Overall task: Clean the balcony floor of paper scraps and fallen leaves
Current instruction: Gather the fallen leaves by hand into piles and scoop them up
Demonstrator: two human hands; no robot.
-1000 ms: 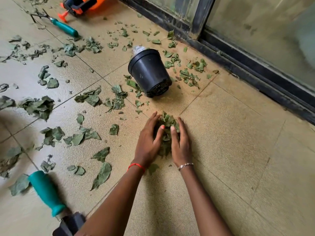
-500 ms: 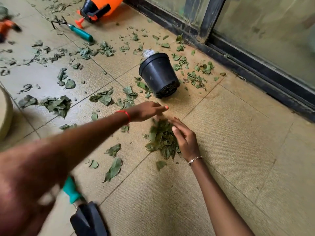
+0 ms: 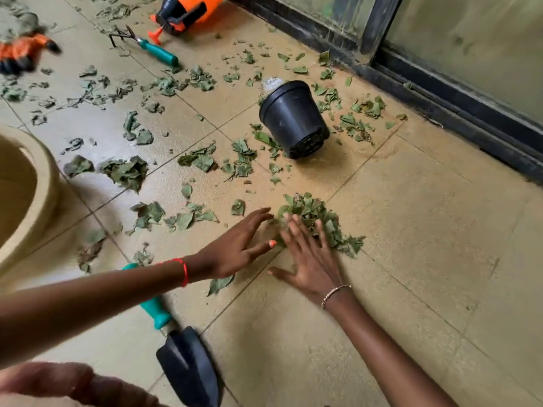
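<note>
tan floor tiles (image 3: 411,259) run up to a dark door track (image 3: 440,104). leaves (image 3: 126,171) lie scattered over the left and far tiles. a pile (image 3: 320,221) of them sits mid-floor, on the near side of a tipped black pot (image 3: 291,118). the right hand (image 3: 311,265) is flat with fingers spread, its tips on the pile's near edge, gripping nothing. the left hand (image 3: 235,251) is spread open too, palm down, just left of the pile, empty. a trowel (image 3: 185,359) lies beneath the left forearm. a rake (image 3: 152,49) and an orange sprayer (image 3: 188,10) lie far off, with a beige tub (image 3: 44,177) at the left.
</note>
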